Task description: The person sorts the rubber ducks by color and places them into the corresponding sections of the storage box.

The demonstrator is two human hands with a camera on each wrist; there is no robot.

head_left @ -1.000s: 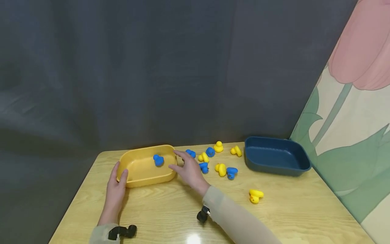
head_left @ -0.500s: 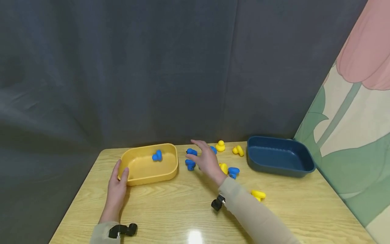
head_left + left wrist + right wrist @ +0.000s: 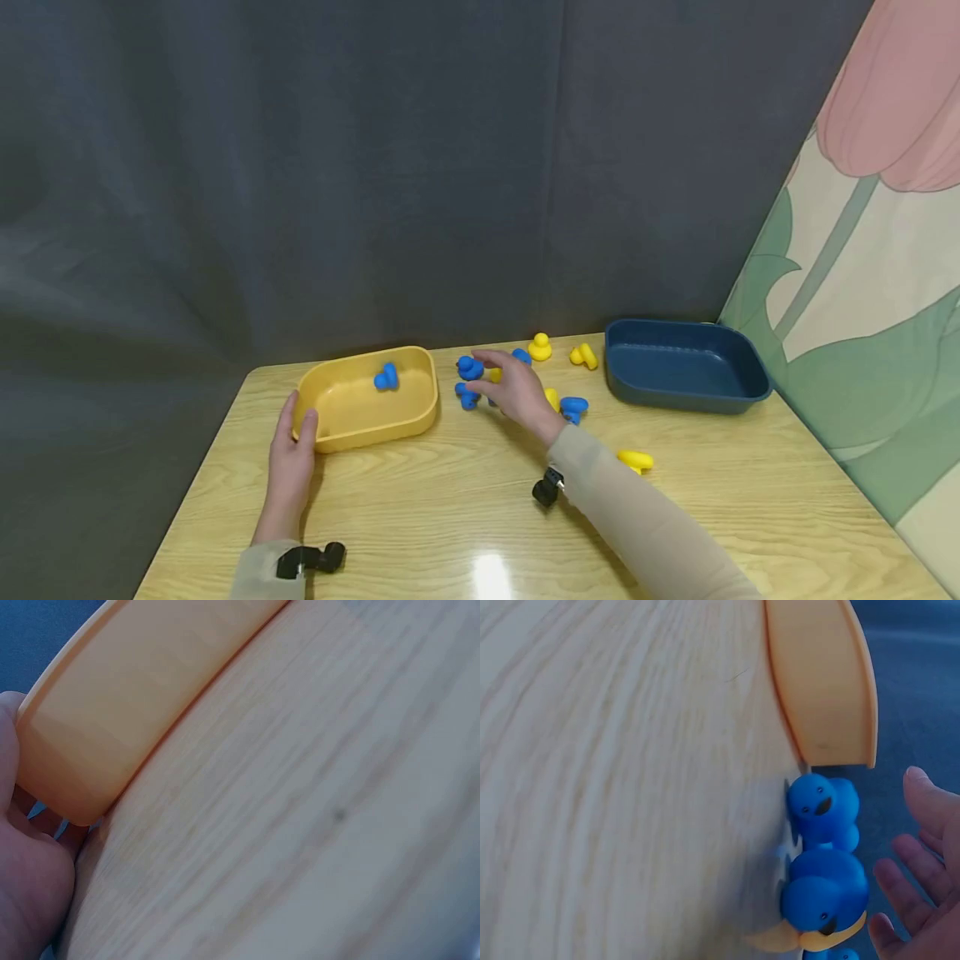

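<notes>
My left hand (image 3: 291,458) grips the left end of a yellow tray (image 3: 348,417), thumb over its rim. The left wrist view shows the tray's outer wall (image 3: 142,697) beside that hand. One blue rubber duck (image 3: 387,377) lies on its side in the tray. My right hand (image 3: 522,398) hovers over a loose group of ducks, thumb and fingers apart, nothing between them. Nearest its fingertips are a blue duck (image 3: 470,367) and another blue duck (image 3: 467,395). In the right wrist view, two blue ducks show beside the hand (image 3: 930,877). The hand partly hides several other ducks.
A dark blue tray (image 3: 678,400) stands at the right back of the wooden table (image 3: 420,517). Yellow ducks lie between, one upright (image 3: 540,347) and one tipped over (image 3: 583,356). Another yellow duck (image 3: 635,461) lies nearer, beside my right sleeve. A dark curtain (image 3: 420,183) hangs behind.
My right hand has moved from the yellow tray's right end rightward over the ducks. The blue duck in the tray has turned and shifted slightly back. My left hand stays on the tray.
</notes>
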